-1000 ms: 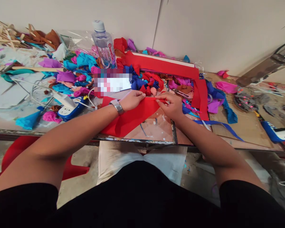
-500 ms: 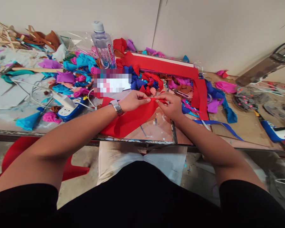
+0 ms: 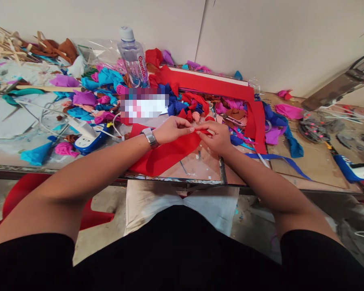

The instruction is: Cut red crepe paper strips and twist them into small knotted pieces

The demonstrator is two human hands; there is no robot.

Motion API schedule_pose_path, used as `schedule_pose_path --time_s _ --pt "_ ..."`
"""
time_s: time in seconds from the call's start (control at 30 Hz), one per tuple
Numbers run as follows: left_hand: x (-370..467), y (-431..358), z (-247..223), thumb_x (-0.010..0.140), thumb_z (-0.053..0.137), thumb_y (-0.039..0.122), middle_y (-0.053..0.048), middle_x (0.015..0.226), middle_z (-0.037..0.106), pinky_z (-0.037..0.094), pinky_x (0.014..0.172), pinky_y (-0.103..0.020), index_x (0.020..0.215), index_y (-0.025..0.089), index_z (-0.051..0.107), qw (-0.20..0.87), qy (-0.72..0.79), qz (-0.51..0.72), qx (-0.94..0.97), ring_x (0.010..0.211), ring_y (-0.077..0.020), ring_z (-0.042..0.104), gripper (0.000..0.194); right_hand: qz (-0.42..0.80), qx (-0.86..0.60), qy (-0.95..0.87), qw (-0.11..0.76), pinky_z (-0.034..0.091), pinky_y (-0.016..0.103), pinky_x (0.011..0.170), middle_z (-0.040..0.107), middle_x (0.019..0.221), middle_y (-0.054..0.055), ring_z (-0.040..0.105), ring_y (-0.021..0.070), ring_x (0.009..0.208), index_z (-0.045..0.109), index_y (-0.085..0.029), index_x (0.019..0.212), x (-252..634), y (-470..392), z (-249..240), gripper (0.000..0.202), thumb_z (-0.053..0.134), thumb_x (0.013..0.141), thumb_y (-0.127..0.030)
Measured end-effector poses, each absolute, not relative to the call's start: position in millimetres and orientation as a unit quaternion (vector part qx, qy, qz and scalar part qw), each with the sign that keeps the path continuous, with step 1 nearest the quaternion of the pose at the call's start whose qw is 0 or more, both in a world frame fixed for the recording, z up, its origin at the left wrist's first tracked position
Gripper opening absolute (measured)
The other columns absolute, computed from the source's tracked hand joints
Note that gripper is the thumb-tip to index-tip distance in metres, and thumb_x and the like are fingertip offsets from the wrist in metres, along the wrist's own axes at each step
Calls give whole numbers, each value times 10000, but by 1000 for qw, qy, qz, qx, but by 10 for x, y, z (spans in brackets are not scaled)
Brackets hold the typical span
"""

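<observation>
A long strip of red crepe paper hangs from my fingers and slopes down left onto the table's front. My left hand, with a metal watch at the wrist, pinches the strip's upper end between thumb and forefinger. Close beside it, my right hand grips the same end, where the paper is gathered or rolled; the exact fold is hidden by the fingers. Just behind the hands lies a small peach paper rosette. Crumpled red and blue paper pieces lie beyond it.
Behind stand a water bottle and a long red-covered strip. To the left are a blue-and-white power strip, pliers and coloured paper pieces. A box cutter, blue ribbon and a dark tumbler are on the right.
My fingers have shifted slightly at the gathered end of the red paper, and the right fingertips sit a little lower. Both hands keep their hold.
</observation>
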State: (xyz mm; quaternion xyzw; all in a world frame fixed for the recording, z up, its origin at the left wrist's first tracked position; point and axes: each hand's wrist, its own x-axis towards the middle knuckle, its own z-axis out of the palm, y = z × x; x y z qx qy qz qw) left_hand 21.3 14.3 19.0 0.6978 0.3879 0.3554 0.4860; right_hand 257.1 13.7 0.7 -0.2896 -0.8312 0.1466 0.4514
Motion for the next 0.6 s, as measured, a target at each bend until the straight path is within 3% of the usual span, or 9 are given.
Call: schedule_pose_path --time_s 0.6 --pt "235 108 186 827 794 605 -3 705 633 344 615 -274 845 128 748 453 384 358 721 630 -104 450 480 92 -337 -841 414 568 462 951 852 1054 32 775 275 985 800 -294 1019 2550 103 44 127 702 989 -369"
